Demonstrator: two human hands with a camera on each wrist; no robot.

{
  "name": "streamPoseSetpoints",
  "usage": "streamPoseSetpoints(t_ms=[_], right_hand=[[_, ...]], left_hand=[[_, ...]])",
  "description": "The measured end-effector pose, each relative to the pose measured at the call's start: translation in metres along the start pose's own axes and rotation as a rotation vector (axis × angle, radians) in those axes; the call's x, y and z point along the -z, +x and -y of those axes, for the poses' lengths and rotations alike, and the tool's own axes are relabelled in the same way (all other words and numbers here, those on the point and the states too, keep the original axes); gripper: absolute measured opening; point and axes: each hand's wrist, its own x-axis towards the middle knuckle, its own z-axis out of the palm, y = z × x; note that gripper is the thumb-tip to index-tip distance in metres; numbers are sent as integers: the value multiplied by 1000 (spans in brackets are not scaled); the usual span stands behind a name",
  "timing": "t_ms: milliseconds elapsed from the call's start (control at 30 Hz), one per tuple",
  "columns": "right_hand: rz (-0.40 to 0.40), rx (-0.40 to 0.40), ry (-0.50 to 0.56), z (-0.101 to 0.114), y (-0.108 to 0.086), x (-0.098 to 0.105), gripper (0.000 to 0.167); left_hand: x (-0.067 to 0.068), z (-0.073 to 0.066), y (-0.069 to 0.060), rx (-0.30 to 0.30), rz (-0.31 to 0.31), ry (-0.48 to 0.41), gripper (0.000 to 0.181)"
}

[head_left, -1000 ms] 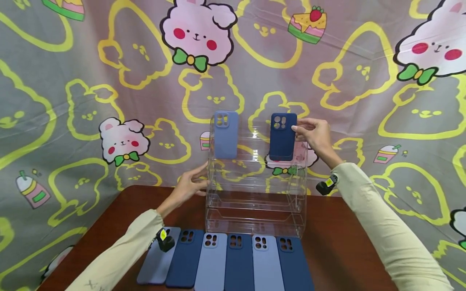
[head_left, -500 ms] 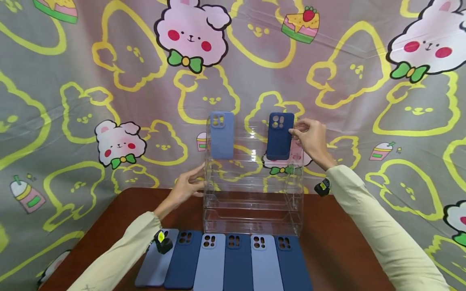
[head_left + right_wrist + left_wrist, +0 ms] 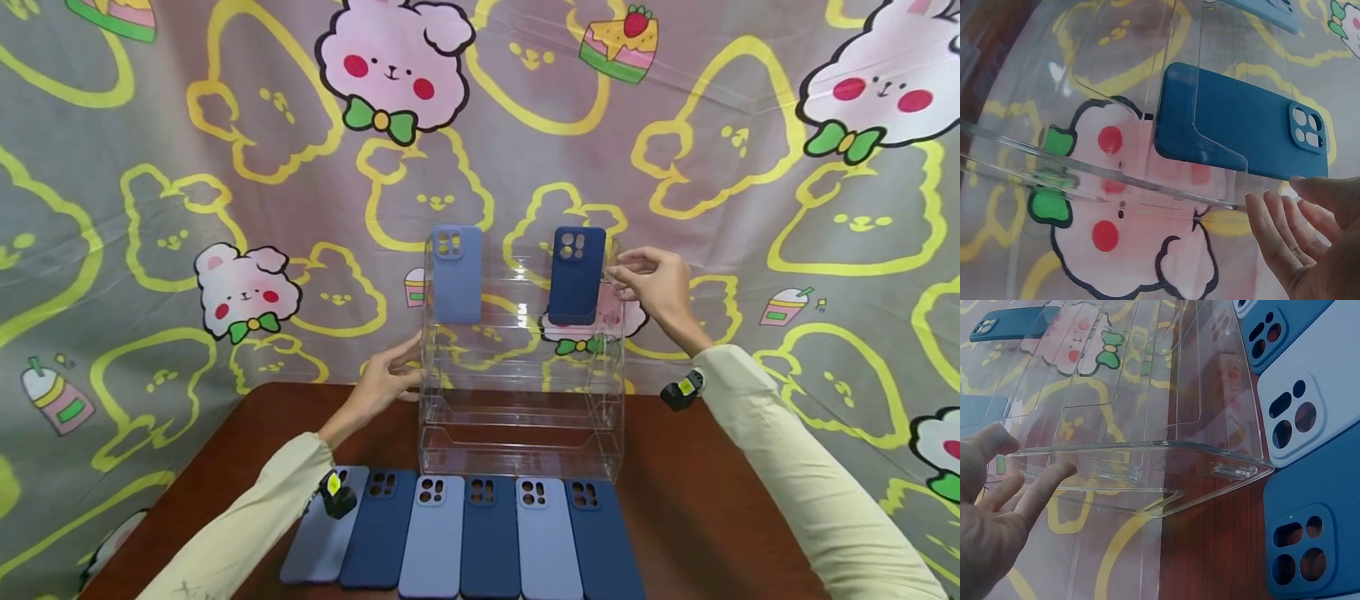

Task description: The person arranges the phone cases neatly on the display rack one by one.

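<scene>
A clear acrylic tiered stand (image 3: 521, 392) stands on the table. In its upper tier, a light blue phone case (image 3: 459, 283) leans upright at left and a dark blue phone case (image 3: 577, 279) at right. My left hand (image 3: 382, 379) touches the stand's left side; in the left wrist view its fingers (image 3: 1044, 490) lie fairly straight along the clear side wall, thumb near the edge. My right hand (image 3: 656, 283) is beside the dark case, holding nothing, its fingers loosely bent. In the right wrist view, the thumb is close to that case's edge; contact is unclear.
Several phone cases, alternating light blue (image 3: 433, 542) and dark blue (image 3: 489, 542), lie in a row before the stand on the brown table (image 3: 705, 500). A patterned curtain (image 3: 525, 158) hangs close behind the stand.
My right hand has let go of the dark blue phone case and moved slightly right. The case stays upright in the upper tier. My left hand keeps its place at the stand.
</scene>
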Motion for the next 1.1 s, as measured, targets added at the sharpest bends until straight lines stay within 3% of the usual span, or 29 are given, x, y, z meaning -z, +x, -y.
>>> streamPoseSetpoints(t_ms=[267,600,833,1100], right_hand=[[57,-41,-62,-10,-22,18,34],[170,-109,-109,-16,-55,25,34],[226,-146,-112,-31,-91,25,35],[264,-252,-108,-50,-132,20,35]], left_hand=[[0,-2,3,-15,15,10,71],[5,-2,6,-5,6,11,72],[3,-3,4,16,7,27,72],[4,-4,1,56,-17,12,66]])
